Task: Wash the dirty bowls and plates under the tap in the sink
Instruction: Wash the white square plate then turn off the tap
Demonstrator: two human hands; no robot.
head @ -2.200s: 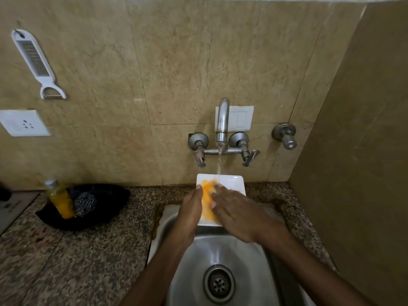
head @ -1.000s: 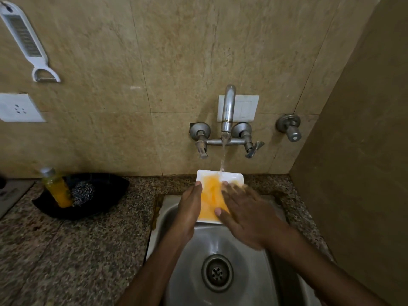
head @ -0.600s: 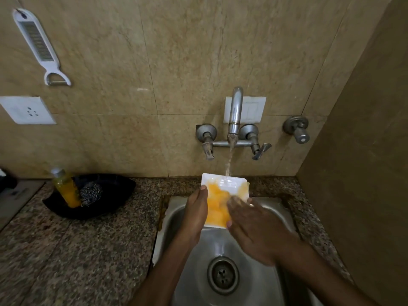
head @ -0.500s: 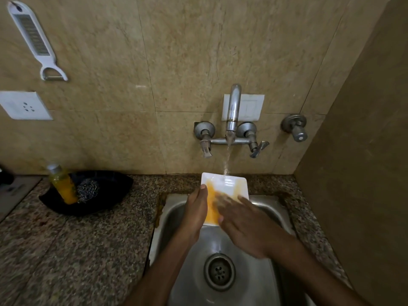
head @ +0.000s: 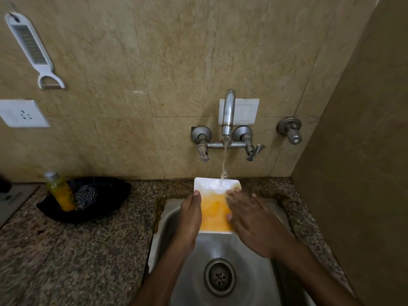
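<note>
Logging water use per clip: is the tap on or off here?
On. A stream of water runs from the tap spout onto the far end of the white square plate held over the sink.

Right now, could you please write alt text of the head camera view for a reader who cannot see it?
The left hand holds a square white plate, stained orange, under the running tap above a steel sink, while the right hand rubs it. An orange bottle stands on the counter.
</note>
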